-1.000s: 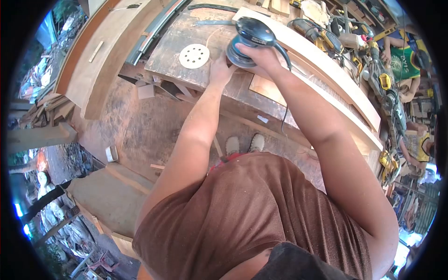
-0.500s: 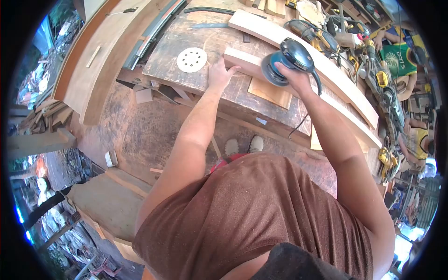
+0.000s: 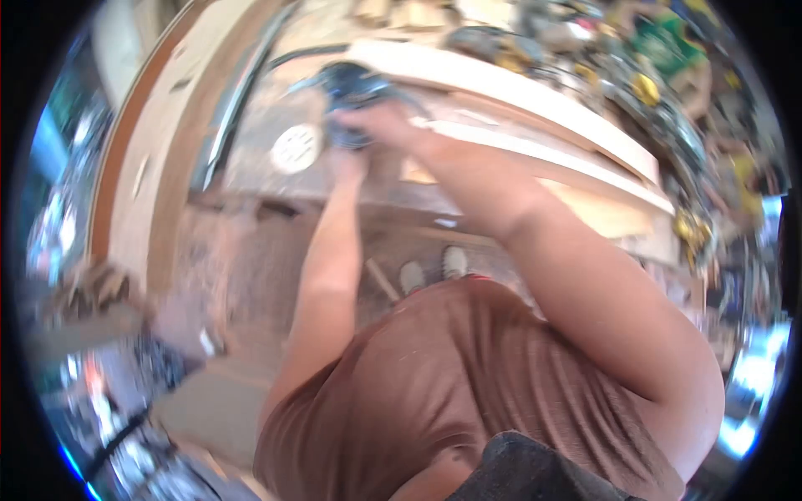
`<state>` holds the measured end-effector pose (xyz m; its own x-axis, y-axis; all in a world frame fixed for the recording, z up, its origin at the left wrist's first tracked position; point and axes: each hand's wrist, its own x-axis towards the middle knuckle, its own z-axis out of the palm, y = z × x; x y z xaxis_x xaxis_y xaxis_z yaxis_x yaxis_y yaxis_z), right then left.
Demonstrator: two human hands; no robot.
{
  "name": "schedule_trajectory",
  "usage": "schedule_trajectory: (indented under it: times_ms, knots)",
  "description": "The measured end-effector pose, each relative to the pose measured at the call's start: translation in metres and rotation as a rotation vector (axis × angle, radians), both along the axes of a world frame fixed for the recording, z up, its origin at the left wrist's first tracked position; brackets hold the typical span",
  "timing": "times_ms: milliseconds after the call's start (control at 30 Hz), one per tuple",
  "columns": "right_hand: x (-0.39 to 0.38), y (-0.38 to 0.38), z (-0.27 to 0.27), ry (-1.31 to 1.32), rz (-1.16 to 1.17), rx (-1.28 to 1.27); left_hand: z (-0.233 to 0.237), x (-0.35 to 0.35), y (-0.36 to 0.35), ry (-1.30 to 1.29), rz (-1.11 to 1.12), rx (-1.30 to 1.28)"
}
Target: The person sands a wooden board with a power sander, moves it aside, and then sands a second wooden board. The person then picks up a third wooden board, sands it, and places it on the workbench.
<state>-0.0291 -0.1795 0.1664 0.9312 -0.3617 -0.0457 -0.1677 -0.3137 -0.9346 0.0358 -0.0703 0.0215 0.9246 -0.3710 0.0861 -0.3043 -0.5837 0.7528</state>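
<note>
In the head view, my right hand (image 3: 380, 123) is wrapped round a blue and black random orbital sander (image 3: 357, 88), near the left ends of two curved pale wooden pieces. My left hand (image 3: 345, 164) sits just below the sander; its fingers are blurred and partly covered. The nearer wooden piece (image 3: 551, 154) runs rightward from beside my hands, its left end hidden by the right hand. Behind it lies the farther wooden piece (image 3: 501, 88). A round white sanding disc with holes (image 3: 297, 149) rests on the worn workbench (image 3: 259, 171), left of my left hand.
A long wooden panel assembly (image 3: 171, 142) stands to the left. Power tools with yellow parts (image 3: 643, 88) crowd the bench's far right side. A person in a green top (image 3: 660, 46) is beyond them. Wood offcuts (image 3: 409, 12) lie at the back.
The sander in my right hand has moved left along the wood to its left end, close above my left hand. The whole view has shifted and blurred.
</note>
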Motion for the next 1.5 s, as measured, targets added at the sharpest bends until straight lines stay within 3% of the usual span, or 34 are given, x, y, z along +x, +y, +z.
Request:
schedule_trajectory:
  times_ms: [33,67,100,133,167,200,267,367,467,700,733,767,800,833,867,900,933,967,1000,1033,1233,1300,1433,1500]
  knots:
    - [-0.008,0.007,0.003,-0.075,0.012,0.211,-0.017,0.007,-0.003,-0.011,-0.022,0.001]
    - [0.002,0.001,-0.024,-0.093,-0.008,0.209,0.005,-0.002,0.003,0.106,-0.027,0.201]
    - [-0.012,0.0,-0.006,-0.078,0.022,0.24,-0.013,0.005,0.0,0.124,-0.026,0.218]
    - [0.005,-0.012,-0.031,-0.161,0.0,0.072,-0.028,0.012,-0.005,0.128,-0.025,0.131]
    - [-0.004,-0.007,-0.018,-0.172,0.0,0.058,-0.046,0.024,0.002,0.001,-0.108,0.058]
    - [-0.002,-0.009,-0.023,-0.119,-0.068,-0.043,-0.014,0.004,0.005,0.015,-0.162,-0.087]
    - [-0.004,-0.015,-0.014,-0.145,-0.018,-0.215,-0.037,0.022,0.007,-0.08,-0.22,-0.061]
    - [-0.018,-0.008,-0.016,-0.161,-0.061,-0.203,-0.058,0.034,0.014,-0.166,-0.191,-0.062]
    - [-0.037,-0.023,-0.024,-0.184,-0.088,-0.147,-0.043,0.023,0.012,-0.038,-0.196,0.002]
    - [-0.103,-0.054,-0.013,-0.096,-0.18,-0.177,-0.047,0.024,0.011,-0.169,-0.198,-0.082]
    - [-0.118,-0.055,-0.012,-0.142,-0.225,-0.165,-0.036,0.022,0.009,-0.121,-0.247,-0.147]
    - [-0.14,-0.053,0.006,0.099,-0.255,0.185,-0.072,0.035,-0.003,-0.015,-0.252,-0.396]
    - [-0.141,-0.068,-0.019,-0.025,-0.196,0.307,-0.036,0.018,0.001,0.02,-0.292,-0.289]
    - [-0.147,-0.088,-0.034,0.135,-0.255,0.156,-0.04,0.021,-0.003,-0.054,-0.284,-0.289]
    - [-0.151,-0.106,-0.052,0.126,-0.192,0.163,-0.05,0.025,-0.005,-0.076,-0.278,-0.316]
    - [-0.161,-0.104,-0.038,-0.005,-0.217,0.234,-0.016,0.007,0.0,-0.081,-0.193,-0.175]
    - [-0.164,-0.104,-0.029,0.005,-0.283,0.162,-0.012,0.001,0.002,-0.011,-0.203,-0.352]
    - [-0.167,-0.103,-0.019,0.029,-0.323,0.115,-0.004,0.001,0.006,-0.013,-0.182,-0.193]
    - [-0.168,-0.097,-0.003,0.112,-0.342,0.166,-0.015,0.006,0.007,-0.031,-0.205,-0.257]
    - [-0.163,-0.101,-0.014,-0.021,-0.332,-0.038,-0.014,0.006,0.009,-0.133,-0.18,-0.135]
    - [-0.12,-0.07,-0.006,-0.056,-0.296,-0.032,-0.01,0.002,0.01,-0.202,-0.164,-0.095]
    - [-0.094,-0.058,-0.006,-0.002,-0.241,-0.134,-0.007,0.001,0.012,-0.168,-0.171,-0.065]
    - [-0.055,-0.027,-0.001,-0.015,-0.136,-0.078,-0.009,0.002,0.013,-0.125,-0.181,-0.046]
    - [-0.04,-0.009,0.002,-0.115,-0.062,0.208,-0.018,0.005,0.011,-0.232,-0.146,-0.041]
